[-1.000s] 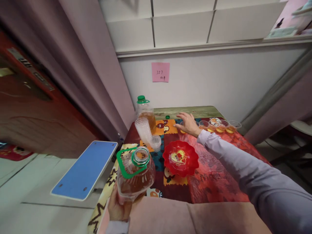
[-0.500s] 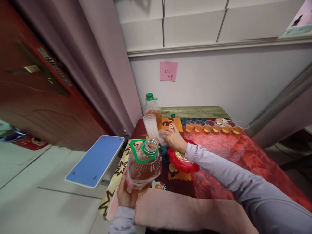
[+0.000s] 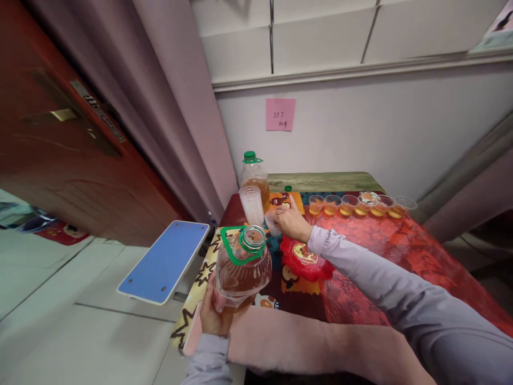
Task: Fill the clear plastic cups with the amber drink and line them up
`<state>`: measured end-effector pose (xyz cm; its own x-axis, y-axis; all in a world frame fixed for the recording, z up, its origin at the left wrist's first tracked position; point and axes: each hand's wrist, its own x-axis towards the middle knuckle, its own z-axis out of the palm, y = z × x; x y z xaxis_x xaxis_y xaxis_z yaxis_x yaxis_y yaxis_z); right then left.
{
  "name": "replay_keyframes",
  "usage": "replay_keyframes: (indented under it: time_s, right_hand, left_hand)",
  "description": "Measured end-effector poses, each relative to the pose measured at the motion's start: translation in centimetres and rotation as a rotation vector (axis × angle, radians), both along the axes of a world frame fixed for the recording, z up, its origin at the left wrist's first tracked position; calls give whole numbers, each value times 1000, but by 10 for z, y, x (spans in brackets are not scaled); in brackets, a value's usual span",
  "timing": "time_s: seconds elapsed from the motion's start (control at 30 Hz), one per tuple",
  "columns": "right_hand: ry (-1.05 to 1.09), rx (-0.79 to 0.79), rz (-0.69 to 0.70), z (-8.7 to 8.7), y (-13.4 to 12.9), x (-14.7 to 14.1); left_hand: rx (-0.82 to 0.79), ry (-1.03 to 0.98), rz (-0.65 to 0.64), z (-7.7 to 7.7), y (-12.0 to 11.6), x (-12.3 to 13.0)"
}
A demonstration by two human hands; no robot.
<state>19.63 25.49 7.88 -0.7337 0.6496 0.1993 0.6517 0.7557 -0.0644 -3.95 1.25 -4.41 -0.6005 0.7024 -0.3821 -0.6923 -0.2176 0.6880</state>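
Note:
My left hand (image 3: 215, 310) is wrapped round the lower side of a large clear plastic jug (image 3: 243, 275) with a green handle ring, an uncapped neck and amber liquid inside. Beyond the jug's mouth, my right hand (image 3: 292, 220) pinches the rim of a clear plastic cup (image 3: 272, 223). Right beside that cup stands a tall stack of clear plastic cups (image 3: 252, 206). Below my right wrist lies a red scalloped plate (image 3: 308, 259) with a gold print. Farther right, a row of several cups (image 3: 350, 205) holds a little amber liquid each.
A second jug (image 3: 255, 179) with its green cap on stands at the back left, near a loose green cap (image 3: 288, 188). The table (image 3: 385, 251) has a patterned and red cover. A blue-topped stool (image 3: 166, 262) stands left of it. A pink note (image 3: 280, 114) hangs on the wall.
The whole view has shifted slightly, so things appear a little to the right. My left hand still holds the jug, and my right hand stays at the cup beside the stack.

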Motion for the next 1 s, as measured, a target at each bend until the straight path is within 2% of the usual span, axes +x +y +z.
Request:
replay_keyframes:
  time_s: [0.33,0.47,0.63,0.83,0.93,1.0]
  right_hand:
    - [50,-41,-65,5,6,6]
    - [211,-18,-95,12,9,14]
    - [406,55,-68,25,6,31]
    - [332,-119,-80,27,-6,30]
    - [418,-31,-79,34,-11,33]
    - [500,67,-62,44,-17,47]
  left_hand:
    - [19,19,-32,-2,-2,-3]
    - [14,32,-20,-5,-2,-2]
    - [24,26,-28,-4,-2,-3]
    - [26,17,-20,-2,-1,-3]
    - [31,29,-9,-2,0,-2]
    - [31,34,-2,-3,0,-2]
